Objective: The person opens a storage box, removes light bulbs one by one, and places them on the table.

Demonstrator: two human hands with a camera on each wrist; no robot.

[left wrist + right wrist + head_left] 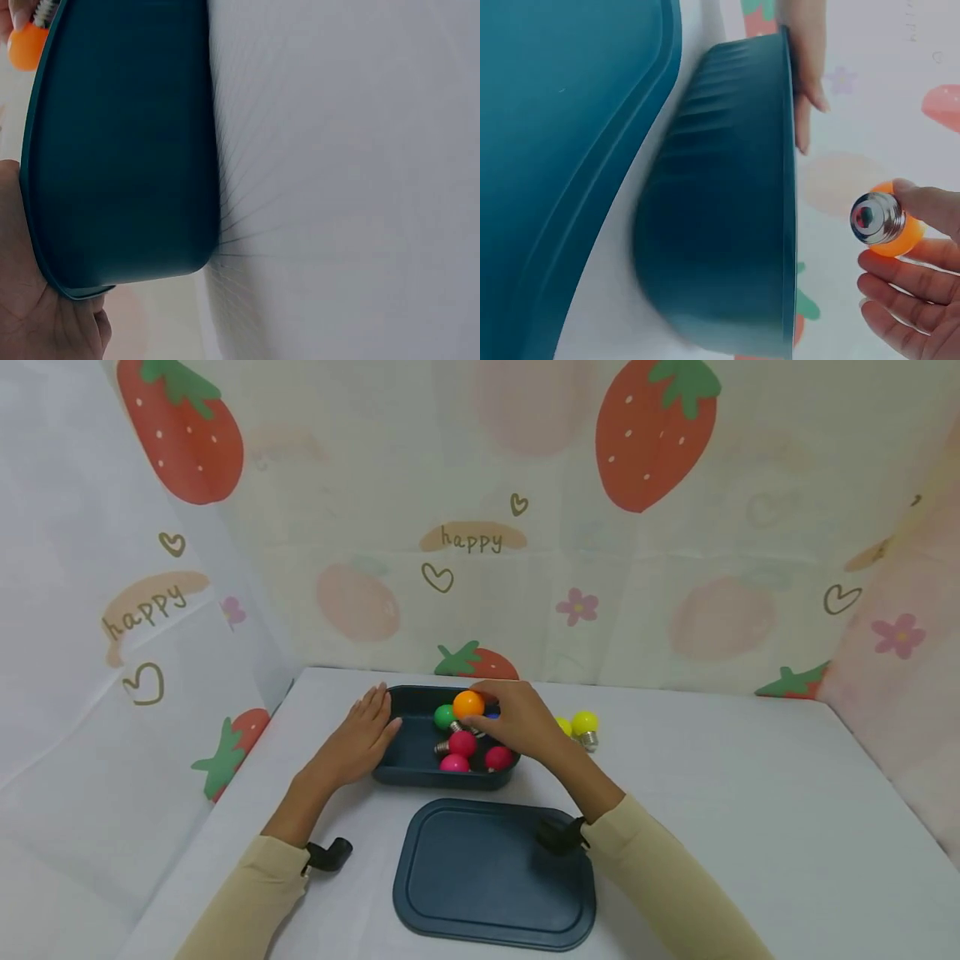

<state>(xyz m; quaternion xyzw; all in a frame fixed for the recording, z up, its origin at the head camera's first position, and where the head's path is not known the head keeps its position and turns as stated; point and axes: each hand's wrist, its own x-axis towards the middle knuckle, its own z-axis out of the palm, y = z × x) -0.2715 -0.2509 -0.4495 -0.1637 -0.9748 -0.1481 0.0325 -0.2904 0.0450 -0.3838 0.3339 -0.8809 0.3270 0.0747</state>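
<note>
My right hand (522,717) pinches an orange light bulb (468,703) between thumb and fingers, above the dark blue box (408,752). In the right wrist view the silver screw base of this bulb (877,218) points toward the camera. My left hand (361,737) rests along the left rim of the box with its fingers straight. Inside the box lie a green bulb (444,717), a blue one (492,716) partly hidden by my right hand, and several red and pink bulbs (462,743).
A dark blue lid (495,877) lies flat on the white table (750,827) in front of the box. Two yellow bulbs (585,722) lie to the right of the box, one partly behind my right arm. A printed cloth (540,568) hangs behind the table.
</note>
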